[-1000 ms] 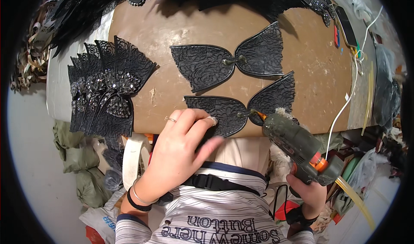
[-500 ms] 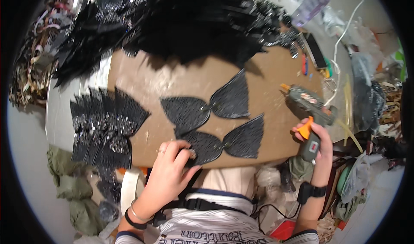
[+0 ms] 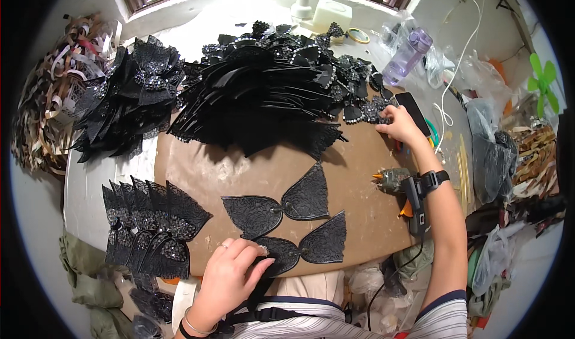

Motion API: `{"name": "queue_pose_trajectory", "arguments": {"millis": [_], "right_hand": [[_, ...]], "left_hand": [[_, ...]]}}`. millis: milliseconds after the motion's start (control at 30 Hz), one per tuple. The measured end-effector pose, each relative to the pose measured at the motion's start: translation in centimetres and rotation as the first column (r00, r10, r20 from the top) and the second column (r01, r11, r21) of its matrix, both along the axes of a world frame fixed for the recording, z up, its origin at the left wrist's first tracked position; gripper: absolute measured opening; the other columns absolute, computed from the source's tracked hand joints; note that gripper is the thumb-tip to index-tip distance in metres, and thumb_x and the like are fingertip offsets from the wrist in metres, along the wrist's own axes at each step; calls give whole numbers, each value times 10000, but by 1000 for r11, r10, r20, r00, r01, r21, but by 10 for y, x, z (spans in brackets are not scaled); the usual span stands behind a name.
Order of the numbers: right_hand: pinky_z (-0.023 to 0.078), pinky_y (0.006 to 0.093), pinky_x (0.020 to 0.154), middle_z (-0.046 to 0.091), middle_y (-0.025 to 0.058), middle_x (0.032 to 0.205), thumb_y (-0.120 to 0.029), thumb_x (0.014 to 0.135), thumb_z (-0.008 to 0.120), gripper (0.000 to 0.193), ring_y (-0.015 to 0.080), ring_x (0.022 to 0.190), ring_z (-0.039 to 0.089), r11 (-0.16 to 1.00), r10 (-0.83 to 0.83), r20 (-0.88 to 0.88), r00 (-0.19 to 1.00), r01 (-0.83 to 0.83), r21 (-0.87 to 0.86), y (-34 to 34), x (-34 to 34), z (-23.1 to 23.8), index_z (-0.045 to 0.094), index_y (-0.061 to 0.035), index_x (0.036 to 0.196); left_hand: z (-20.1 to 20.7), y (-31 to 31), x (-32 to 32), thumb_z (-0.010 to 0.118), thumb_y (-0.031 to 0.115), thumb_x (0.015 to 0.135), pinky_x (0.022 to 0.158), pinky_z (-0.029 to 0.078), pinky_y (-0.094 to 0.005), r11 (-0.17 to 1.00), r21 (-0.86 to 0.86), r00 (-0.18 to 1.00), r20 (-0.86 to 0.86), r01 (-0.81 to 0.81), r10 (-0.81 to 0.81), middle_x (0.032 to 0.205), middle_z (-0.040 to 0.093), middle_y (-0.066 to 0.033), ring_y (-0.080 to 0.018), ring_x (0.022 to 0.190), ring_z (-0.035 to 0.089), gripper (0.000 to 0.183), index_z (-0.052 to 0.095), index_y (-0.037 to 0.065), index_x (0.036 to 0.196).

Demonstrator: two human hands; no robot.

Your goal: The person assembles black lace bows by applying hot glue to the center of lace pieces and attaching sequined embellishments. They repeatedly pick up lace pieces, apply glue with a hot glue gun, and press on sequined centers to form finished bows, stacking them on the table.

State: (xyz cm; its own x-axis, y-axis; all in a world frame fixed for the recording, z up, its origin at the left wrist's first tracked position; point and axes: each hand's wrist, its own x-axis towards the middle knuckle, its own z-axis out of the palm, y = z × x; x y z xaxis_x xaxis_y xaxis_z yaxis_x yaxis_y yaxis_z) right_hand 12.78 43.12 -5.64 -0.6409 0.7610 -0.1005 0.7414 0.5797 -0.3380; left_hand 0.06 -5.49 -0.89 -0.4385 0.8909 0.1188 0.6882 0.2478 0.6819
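left hand (image 3: 230, 274) flat, pressing lower lace bow (image 3: 302, 249), bottom centre | right hand (image 3: 400, 125) pinching small beaded piece (image 3: 378, 116), upper right | glue gun (image 3: 406, 190) lying on board (image 3: 251, 171)

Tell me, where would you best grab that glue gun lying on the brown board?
Probably by the dark handle of the glue gun, coming from the right edge of the brown board. It lies on its side, orange nozzle pointing left toward the bows, handle angled toward the person.

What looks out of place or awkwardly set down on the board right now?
The glue gun lies on its side at the brown board's right edge, nozzle pointing inward, under the right forearm. The right hand reaches over it toward the black pile.
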Motion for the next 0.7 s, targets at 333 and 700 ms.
{"name": "queue_pose_trajectory", "arguments": {"millis": [333,700], "right_hand": [[503,298,718,632,68,925,-32,657,815,361,113,778,594,879,255,-472,844,-405,-250,-223,17,109,576,-12,927],[488,169,700,692,90,997,173,787,685,321,65,827,633,436,-353,-348,869,-176,-882,-307,20,60,617,66,1082]], "left_hand": [[7,29,-9,812,105,760,907,496,-377,948,313,872,478,-61,-102,1279,583,-136,-250,1053,614,631,528,-1,1314],[-21,-4,5,801,38,774,586,467,-273,950,236,835,549,-204,43,801,595,-63,-145,640,566,302,717,12,1063]]}}
